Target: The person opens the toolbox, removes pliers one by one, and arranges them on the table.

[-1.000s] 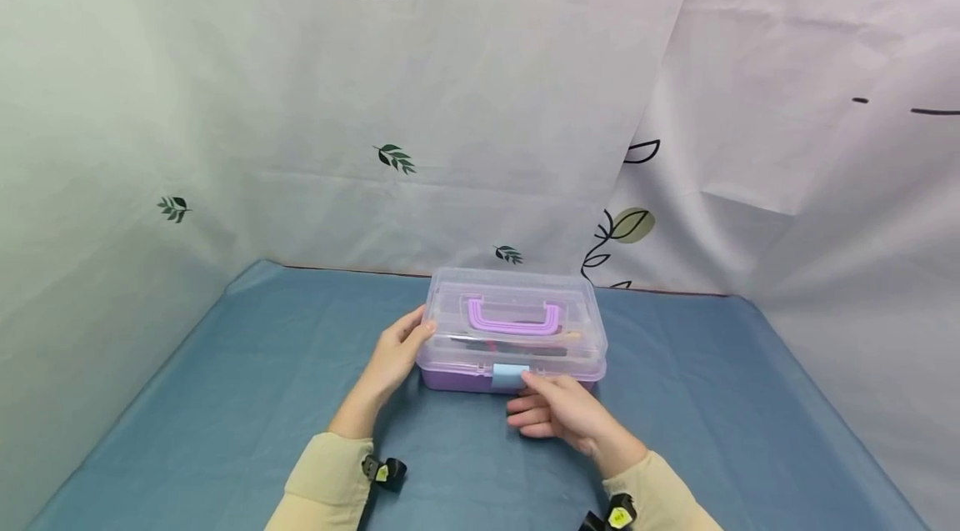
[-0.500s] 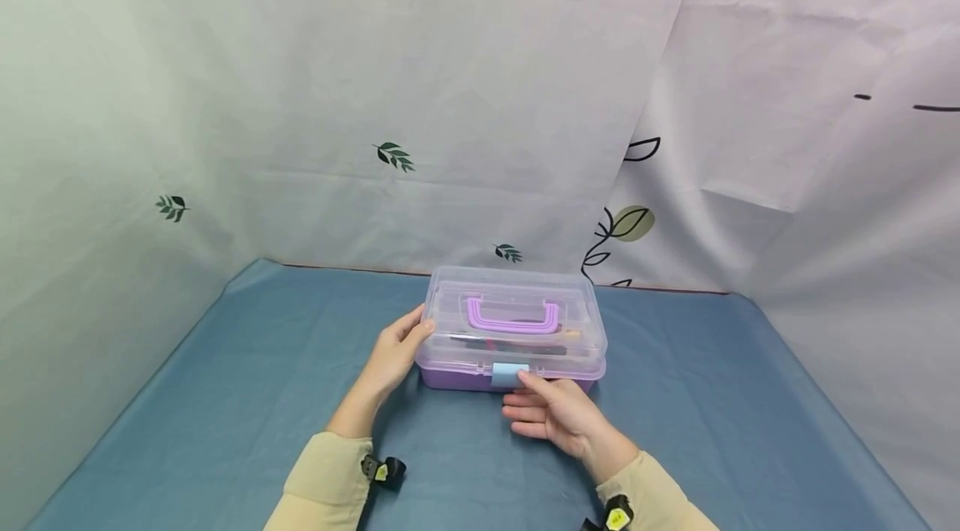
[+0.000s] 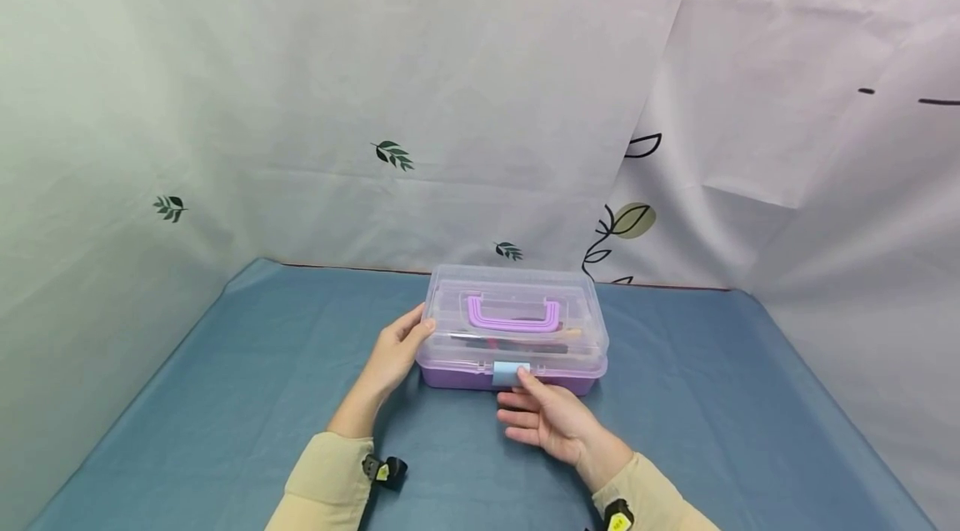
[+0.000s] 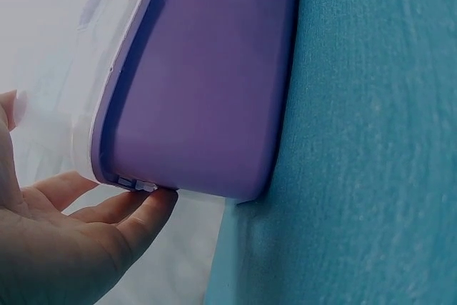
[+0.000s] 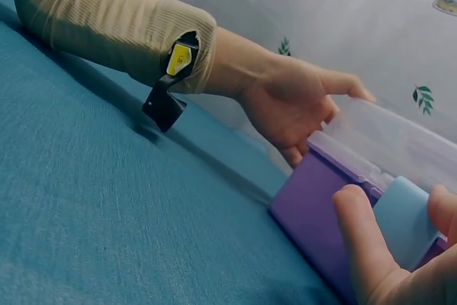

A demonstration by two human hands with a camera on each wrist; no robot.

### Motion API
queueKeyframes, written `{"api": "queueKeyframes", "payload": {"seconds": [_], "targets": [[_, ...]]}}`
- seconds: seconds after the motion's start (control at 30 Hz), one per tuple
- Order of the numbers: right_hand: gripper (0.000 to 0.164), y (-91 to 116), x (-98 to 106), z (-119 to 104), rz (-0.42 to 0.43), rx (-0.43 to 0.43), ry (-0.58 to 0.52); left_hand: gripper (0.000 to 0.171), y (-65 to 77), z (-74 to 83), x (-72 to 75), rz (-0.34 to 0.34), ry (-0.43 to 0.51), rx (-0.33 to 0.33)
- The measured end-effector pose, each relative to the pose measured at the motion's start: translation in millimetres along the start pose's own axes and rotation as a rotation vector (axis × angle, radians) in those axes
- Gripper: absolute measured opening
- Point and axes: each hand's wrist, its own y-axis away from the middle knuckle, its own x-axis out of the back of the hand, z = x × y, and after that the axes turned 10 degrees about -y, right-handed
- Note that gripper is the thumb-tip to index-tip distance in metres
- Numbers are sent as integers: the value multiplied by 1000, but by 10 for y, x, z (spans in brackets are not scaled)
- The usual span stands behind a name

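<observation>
A plastic storage box [image 3: 457, 379] with a purple base and a clear lid [image 3: 525, 278] stands closed on the blue cloth. My left hand [image 3: 392, 358] holds its left end, thumb on the lid and fingers against the side; in the left wrist view those fingers [image 4: 146, 223] lie just under the lid's rim. At the front is a light blue latch [image 3: 506, 373]. My right hand [image 3: 558, 424] touches the latch with its thumb, while its other fingers extend below, fairly straight. Slender items [image 3: 572, 333] show blurred through the lid, their kind unclear.
A purple carrying handle [image 3: 513, 326] lies folded on the lid. Blue cloth [image 3: 247, 398] covers the table around the box. White printed fabric [image 3: 480, 97] hangs behind and at both sides. Each wrist wears a black camera mount [image 3: 386, 473].
My right hand has shifted slightly left and its fingers have spread a little, the thumb staying at the latch. The left hand and the box look unmoved; the latch appears closed throughout.
</observation>
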Motion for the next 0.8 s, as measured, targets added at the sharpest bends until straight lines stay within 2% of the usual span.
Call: {"api": "queueKeyframes", "payload": {"seconds": [0.3,0.57,0.7,0.8], "targets": [[62,5,-8,20,46,2,59,56,7,7,3,-2,-3,6],[61,-4,-2,45,53,12,81,54,13,6,1,7,4,1],[66,7,-44,27,31,34,110,54,4,9,9,1,3,-1],[62,33,-75,0,20,46,144,55,8,-1,-13,-3,9,6]]}}
